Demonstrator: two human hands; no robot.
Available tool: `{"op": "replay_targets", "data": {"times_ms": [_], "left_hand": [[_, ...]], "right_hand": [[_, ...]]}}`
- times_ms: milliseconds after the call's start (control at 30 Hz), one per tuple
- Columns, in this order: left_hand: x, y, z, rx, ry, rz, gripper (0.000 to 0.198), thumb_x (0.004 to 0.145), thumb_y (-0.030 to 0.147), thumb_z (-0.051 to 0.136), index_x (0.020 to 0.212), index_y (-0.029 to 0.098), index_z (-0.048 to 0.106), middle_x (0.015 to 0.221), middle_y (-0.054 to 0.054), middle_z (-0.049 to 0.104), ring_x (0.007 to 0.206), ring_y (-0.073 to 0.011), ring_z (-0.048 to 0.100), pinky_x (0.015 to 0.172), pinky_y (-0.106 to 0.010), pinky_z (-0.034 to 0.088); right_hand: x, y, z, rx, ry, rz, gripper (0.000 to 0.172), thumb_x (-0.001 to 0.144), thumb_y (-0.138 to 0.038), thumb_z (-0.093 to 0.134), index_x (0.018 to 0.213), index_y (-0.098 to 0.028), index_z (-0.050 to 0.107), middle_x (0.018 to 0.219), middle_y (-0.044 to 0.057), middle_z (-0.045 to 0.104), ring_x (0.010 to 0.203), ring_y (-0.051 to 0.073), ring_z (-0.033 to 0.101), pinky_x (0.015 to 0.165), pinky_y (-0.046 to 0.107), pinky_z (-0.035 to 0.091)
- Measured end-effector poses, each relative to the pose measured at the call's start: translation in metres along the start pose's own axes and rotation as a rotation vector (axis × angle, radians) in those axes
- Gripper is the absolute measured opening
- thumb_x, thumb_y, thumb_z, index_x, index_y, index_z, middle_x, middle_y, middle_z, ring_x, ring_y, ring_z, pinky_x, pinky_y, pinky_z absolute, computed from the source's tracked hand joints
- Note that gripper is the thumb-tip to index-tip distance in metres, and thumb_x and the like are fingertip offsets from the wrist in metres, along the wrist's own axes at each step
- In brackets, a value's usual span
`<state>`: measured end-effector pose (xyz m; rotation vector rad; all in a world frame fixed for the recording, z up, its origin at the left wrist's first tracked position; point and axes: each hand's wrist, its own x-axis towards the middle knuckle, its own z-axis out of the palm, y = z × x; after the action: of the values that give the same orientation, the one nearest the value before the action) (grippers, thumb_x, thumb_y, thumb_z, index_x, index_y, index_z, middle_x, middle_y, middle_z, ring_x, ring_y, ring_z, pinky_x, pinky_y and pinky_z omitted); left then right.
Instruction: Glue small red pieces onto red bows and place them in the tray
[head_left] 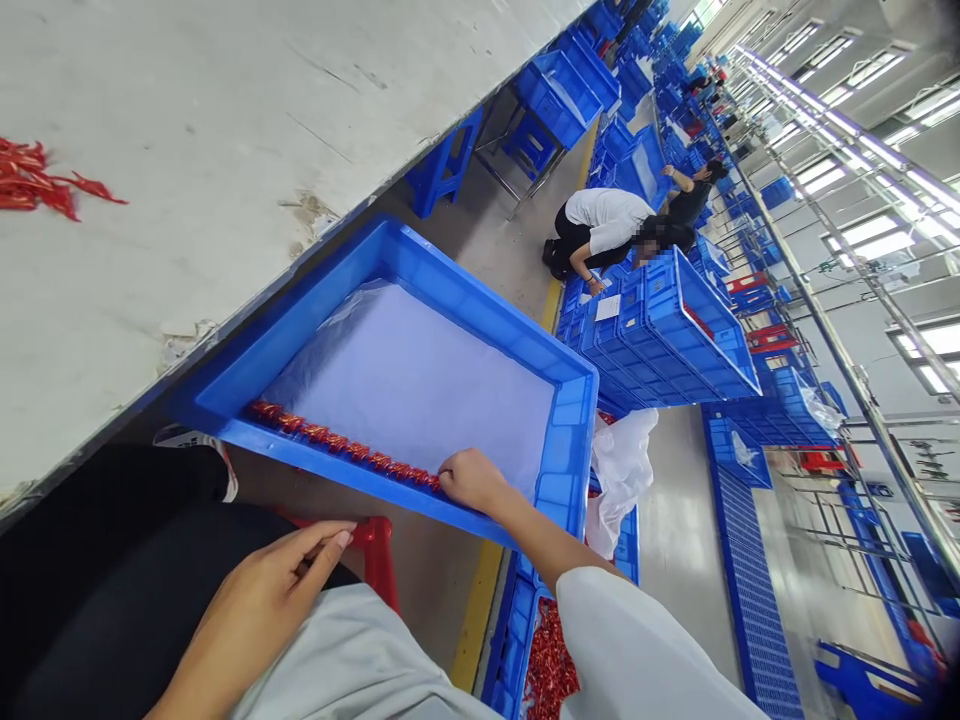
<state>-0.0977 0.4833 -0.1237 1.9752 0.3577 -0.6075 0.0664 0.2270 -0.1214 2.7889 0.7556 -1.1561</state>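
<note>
A shallow blue tray (420,265) lined with clear plastic film sits beside the grey worktable (225,110). A row of small red parts (341,443) lies along its near inner wall. My right hand (471,478) rests at the end of that row, fingers curled down onto the last parts. My left hand (274,590) hovers over my lap, fingers loosely extended and together, holding nothing. More loose red parts (37,182) lie on the table at far left.
A red stool (379,555) stands under the tray. A blue crate of red parts (547,660) sits on the floor by my right arm. Stacked blue crates (660,340) fill the aisle ahead, where a person (607,230) bends over them.
</note>
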Motion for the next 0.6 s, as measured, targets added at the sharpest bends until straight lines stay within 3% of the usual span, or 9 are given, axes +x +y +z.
{"op": "replay_targets", "data": {"times_ms": [233, 433, 600], "left_hand": [[0.001, 0.005, -0.001, -0.033, -0.013, 0.006, 0.041, 0.09, 0.065, 0.047, 0.115, 0.039, 0.067, 0.122, 0.011, 0.069, 0.114, -0.0137, 0.062, 0.089, -0.015, 0.048], [0.001, 0.007, -0.002, -0.066, -0.002, 0.054, 0.039, 0.091, 0.063, 0.047, 0.113, 0.039, 0.067, 0.119, 0.009, 0.07, 0.113, -0.0164, 0.063, 0.094, -0.022, 0.047], [-0.001, 0.009, -0.004, -0.112, 0.002, 0.092, 0.033, 0.094, 0.058, 0.046, 0.112, 0.039, 0.067, 0.117, 0.01, 0.07, 0.11, -0.0149, 0.063, 0.091, -0.021, 0.047]], "right_hand": [[0.005, -0.008, -0.011, -0.003, -0.004, -0.004, 0.036, 0.088, -0.017, 0.044, 0.096, -0.016, 0.079, 0.099, 0.011, 0.079, 0.085, 0.019, 0.069, 0.07, 0.024, 0.042], [0.024, -0.036, -0.031, 0.021, 0.04, -0.079, 0.037, 0.091, -0.019, 0.043, 0.103, -0.017, 0.078, 0.111, 0.01, 0.077, 0.098, 0.019, 0.068, 0.08, 0.022, 0.042], [0.038, -0.053, -0.03, 0.017, 0.025, -0.095, 0.035, 0.088, -0.018, 0.046, 0.099, -0.016, 0.079, 0.104, 0.012, 0.078, 0.092, 0.02, 0.07, 0.075, 0.024, 0.043]]}}
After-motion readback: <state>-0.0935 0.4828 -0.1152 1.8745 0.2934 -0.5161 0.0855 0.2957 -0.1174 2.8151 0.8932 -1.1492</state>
